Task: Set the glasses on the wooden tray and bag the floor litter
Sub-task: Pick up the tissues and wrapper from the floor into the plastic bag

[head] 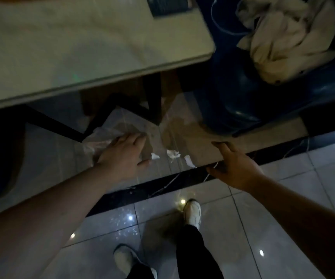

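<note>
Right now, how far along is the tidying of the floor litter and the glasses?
Nothing looks finished. In hand: the left hand grips a clear plastic bag near the floor, while the right hand reaches, fingers spread, toward the white paper scraps on the tiles. Left: those scraps are unbagged. No glasses or wooden tray show in this view, so that part cannot be judged.

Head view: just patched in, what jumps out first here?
Both bare arms reach down to the tiled floor: the left hand grips a clear plastic bag, the right hand spreads open. Between them lie three white paper scraps. A cream cloth is heaped on a blue chair, upper right.
</note>
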